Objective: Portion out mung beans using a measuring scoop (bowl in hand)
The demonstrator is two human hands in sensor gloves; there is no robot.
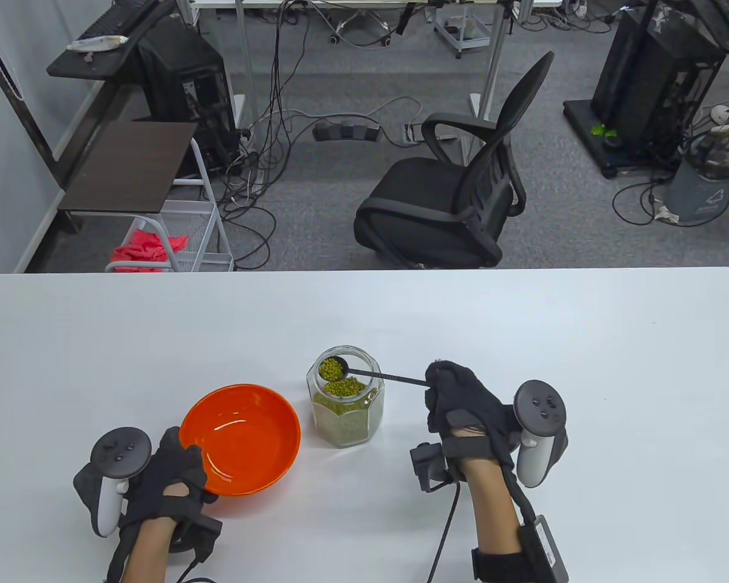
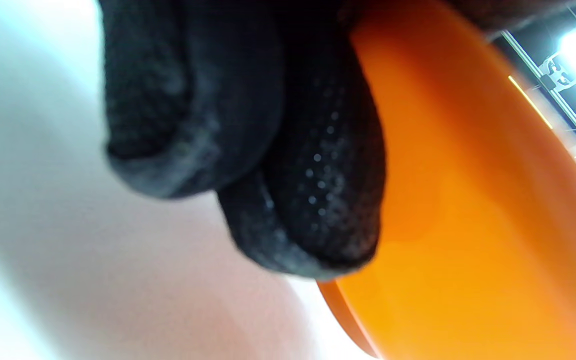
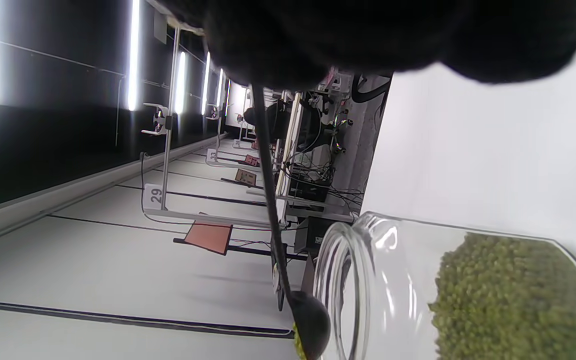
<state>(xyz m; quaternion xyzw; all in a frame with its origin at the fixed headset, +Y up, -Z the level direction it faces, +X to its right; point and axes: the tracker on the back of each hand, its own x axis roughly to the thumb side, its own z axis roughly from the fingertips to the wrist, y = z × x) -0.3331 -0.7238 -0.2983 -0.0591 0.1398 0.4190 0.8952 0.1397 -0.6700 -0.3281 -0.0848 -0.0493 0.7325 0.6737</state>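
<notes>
right hand (image 1: 462,404): gloved, fingers curled tight round the far end of a thin black handle; tracker strapped to its back, to the right of the knuckles.
scoop (image 1: 333,367): small black measuring scoop, held level by that handle; its cup sat heaped with beans just above the jar mouth, toward the far-left side of the opening. in the right wrist view the cup (image 3: 310,325) hung just outside the glass rim.
jar (image 1: 345,405): clear glass with flat sides, upright on the table, lid off, about half full of mung beans (image 3: 508,300); it stood between the two hands, just right of the bowl.
left hand (image 1: 170,470): gloved, gripping the near-left rim of the bowl, thumb over the edge into the inside; left wrist view showed fingers (image 2: 313,200) pressed against the bowl's outer wall.
bowl (image 1: 241,437): orange, round, nothing in it; whether its base touched the table could not be told.
table (image 1: 583,364): white, rounded corners.
beyond the table: black office chair (image 1: 455,188) on grey carpet, small wire cart (image 1: 158,200) with red cloth at far left, cables across the floor.
</notes>
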